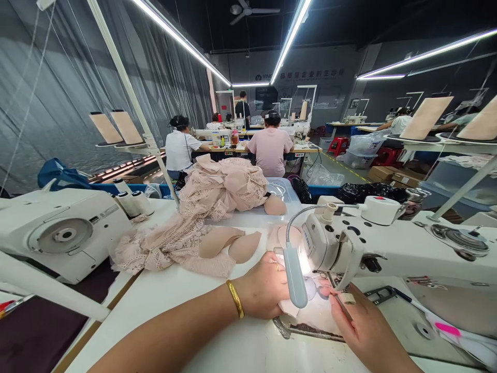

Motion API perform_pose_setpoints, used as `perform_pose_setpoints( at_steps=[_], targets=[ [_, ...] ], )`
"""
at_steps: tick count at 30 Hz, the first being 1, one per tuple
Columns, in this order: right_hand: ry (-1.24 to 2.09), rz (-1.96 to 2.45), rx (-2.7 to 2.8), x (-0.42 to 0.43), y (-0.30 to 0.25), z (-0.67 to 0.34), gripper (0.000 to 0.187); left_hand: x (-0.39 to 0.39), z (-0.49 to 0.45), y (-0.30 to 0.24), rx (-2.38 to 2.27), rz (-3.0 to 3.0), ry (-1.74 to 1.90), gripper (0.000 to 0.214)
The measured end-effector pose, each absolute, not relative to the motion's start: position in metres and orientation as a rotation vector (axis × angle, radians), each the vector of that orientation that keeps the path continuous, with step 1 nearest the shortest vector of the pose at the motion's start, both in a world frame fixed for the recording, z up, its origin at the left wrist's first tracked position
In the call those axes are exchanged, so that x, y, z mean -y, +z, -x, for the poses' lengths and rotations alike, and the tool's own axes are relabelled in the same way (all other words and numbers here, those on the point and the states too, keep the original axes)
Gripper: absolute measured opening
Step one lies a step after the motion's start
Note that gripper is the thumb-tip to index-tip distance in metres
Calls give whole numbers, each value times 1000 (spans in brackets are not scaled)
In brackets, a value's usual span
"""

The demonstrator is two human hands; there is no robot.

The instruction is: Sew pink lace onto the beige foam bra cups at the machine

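My left hand [266,286], with a gold bangle at the wrist, is closed on a pale pink piece of fabric [290,309] at the needle area of a white sewing machine [326,243]. A grey gooseneck lamp [295,277] lights that spot and covers part of the fabric. On the needle's other side is my right hand [363,324], its thumb and fingers drawn together by the presser foot. Machine parts hide some of its fingers, and what they pinch is unclear. Beige molded cups [244,247] and a heap of beige lace garments [225,186] lie beyond my left hand.
Another sewing machine [64,233] stands on the left, with white thread spools [135,203] behind it. Thread cones [427,118] sit on a stand at right. A clear plastic bin [289,194] is under the heap. Several co-workers sit farther off, one in a pink shirt [271,147].
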State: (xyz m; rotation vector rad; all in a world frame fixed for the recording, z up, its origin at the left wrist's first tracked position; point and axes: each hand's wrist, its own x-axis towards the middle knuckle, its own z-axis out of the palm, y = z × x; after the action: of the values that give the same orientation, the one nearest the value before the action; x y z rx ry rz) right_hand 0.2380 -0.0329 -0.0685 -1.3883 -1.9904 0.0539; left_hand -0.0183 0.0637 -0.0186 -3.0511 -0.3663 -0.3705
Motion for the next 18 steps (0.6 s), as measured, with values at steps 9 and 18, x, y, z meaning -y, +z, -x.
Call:
perform_pose_setpoints(
  at_steps=[9,18],
  targets=[
    [15,1359,2150,34,-71,-244,24,-56,21,-27,373,2957,-400,14],
    [153,985,2445,32,-50,-234,28,-35,22,-16,208,2990,-432,18]
  ],
)
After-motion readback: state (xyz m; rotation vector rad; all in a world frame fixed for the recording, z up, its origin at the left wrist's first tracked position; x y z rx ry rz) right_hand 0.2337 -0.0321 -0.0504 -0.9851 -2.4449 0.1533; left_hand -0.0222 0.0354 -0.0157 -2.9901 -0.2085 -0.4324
